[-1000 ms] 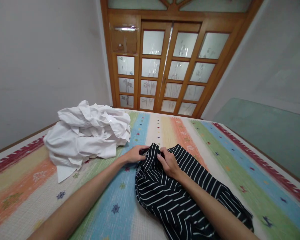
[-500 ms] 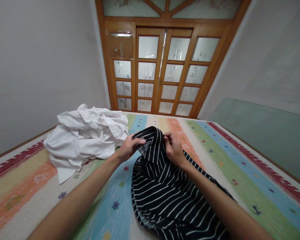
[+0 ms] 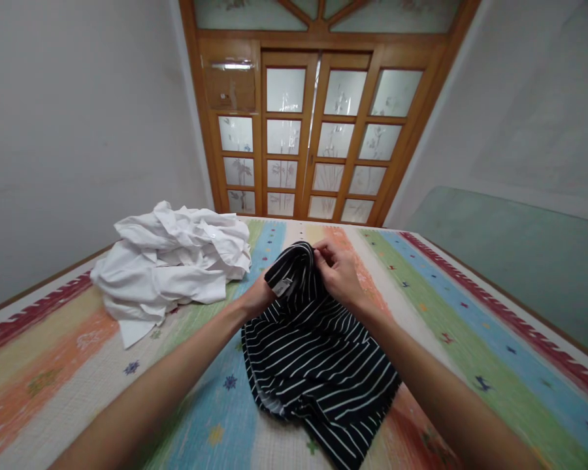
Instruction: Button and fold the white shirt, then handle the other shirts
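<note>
A black shirt with white stripes (image 3: 318, 372) lies partly on the patterned bed cover, its collar end lifted between my hands. My left hand (image 3: 259, 295) is at the left side of the collar, its fingers mostly hidden under the cloth. A small white label (image 3: 282, 286) shows inside the collar. With thumb and fingers closed, my right hand (image 3: 337, 269) pinches the right edge of the collar. The lower part of the shirt spreads toward me, creased.
A crumpled heap of white shirts or cloth (image 3: 176, 261) lies to the left on the striped bed cover (image 3: 196, 405). A green headboard-like panel (image 3: 514, 261) stands along the right wall. Wooden doors with glass panes (image 3: 298, 130) close off the far end.
The collar has turned so its inside and label show. My left fingers have gone under the cloth. The shirt's lower part has shifted left, out from under my right forearm.
</note>
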{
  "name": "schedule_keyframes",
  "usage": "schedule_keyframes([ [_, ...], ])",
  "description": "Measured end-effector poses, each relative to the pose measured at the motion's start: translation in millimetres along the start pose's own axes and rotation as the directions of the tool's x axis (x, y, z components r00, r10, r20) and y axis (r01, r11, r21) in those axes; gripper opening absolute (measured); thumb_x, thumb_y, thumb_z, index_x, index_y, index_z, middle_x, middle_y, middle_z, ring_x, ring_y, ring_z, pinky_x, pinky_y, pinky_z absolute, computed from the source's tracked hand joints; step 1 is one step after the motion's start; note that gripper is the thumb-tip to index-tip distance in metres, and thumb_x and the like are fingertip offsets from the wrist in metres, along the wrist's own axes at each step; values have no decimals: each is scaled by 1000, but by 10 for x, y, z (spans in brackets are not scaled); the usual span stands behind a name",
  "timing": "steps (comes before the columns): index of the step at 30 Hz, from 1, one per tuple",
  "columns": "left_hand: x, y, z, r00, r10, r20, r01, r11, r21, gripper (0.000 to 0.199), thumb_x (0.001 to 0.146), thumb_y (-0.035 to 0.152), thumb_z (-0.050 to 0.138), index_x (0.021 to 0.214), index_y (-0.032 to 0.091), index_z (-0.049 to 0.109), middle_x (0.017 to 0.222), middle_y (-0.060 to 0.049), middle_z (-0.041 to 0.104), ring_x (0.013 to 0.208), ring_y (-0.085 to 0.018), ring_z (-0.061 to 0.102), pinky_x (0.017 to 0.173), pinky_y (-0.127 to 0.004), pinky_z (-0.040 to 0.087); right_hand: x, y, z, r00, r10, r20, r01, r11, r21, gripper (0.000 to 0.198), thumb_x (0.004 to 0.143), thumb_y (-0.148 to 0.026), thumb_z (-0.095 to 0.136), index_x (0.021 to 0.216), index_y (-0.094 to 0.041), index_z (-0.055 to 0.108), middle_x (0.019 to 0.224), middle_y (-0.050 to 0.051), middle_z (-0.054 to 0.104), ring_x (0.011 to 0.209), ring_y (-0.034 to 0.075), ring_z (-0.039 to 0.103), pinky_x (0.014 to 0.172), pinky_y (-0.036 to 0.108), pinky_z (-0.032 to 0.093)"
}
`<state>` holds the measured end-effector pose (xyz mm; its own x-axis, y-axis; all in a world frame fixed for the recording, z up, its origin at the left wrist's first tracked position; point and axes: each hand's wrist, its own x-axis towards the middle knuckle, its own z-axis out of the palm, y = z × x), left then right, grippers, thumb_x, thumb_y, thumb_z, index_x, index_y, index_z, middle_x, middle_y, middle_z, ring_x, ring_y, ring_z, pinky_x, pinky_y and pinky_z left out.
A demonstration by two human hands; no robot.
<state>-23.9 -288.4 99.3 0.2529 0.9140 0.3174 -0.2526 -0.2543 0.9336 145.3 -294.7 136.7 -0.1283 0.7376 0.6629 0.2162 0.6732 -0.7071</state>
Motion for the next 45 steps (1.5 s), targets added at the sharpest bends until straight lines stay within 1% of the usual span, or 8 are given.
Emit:
schedule_keyframes([
  [7,-24,-55,207,991,86,98,-91,995,50,75,58,33,81,126,18,53,95,-5,68,94,-21,62,92,-35,45,-35,-25,-132,991,-114,-64,103,983,-153,24,84,-36,56,68,-19,60,74,2,59,73,16,55,69,30,44],
  [15,33,122,303,990,95,102,-99,995,33,24,66,27,68,87,15,71,93,-5,70,93,-23,61,90,-34,45,-87,65,-332,962,14,-273,-41,995,-94,20,79,-36,55,68,-20,55,63,-1,54,60,15,50,58,28,43],
  [20,38,90,101,998,-57,28,61,979,-197,26,73,35,61,81,12,70,77,-6,70,80,-22,63,78,-32,48,-28,186,-641,943,23,-331,-66,991,-120,30,85,-46,51,69,-21,49,61,-2,49,57,14,46,53,25,38],
  [24,-39,48,-110,944,-178,279,152,982,112,39,83,49,54,85,14,70,76,-7,70,79,-23,64,74,-33,48,22,196,-821,963,43,-265,-94,978,-184,41,83,-60,53,69,-21,48,59,-2,48,53,13,44,49,24,34],
  [29,-181,-130,-186,859,-149,491,-187,800,570,36,73,44,69,100,21,66,101,-6,67,95,-22,60,88,-33,44,28,254,-854,964,110,-243,-139,985,-104,46,78,-67,54,70,-23,47,56,-4,41,47,12,37,42,23,27],
  [34,-193,-354,-140,890,-70,451,-304,647,700,15,81,33,58,80,19,65,89,-5,62,84,-19,58,86,-31,43,-26,253,-800,972,232,-31,-230,972,38,43,76,-64,59,75,-23,48,58,-4,48,48,12,42,43,23,33],
  [39,11,-227,-223,971,92,219,-211,759,616,23,87,33,49,75,19,62,78,-2,61,78,-18,55,80,-30,43,-195,278,-835,919,310,242,-259,940,-221,51,76,-68,55,65,-19,56,59,0,55,56,15,50,51,25,39],
  [45,246,15,-452,973,158,-169,-94,938,333,40,84,55,50,76,16,59,67,1,57,66,-15,50,65,-24,40,-556,498,-1050,649,505,569,-371,863,-344,47,68,-63,67,76,-17,67,76,4,68,70,22,60,61,30,47],
])
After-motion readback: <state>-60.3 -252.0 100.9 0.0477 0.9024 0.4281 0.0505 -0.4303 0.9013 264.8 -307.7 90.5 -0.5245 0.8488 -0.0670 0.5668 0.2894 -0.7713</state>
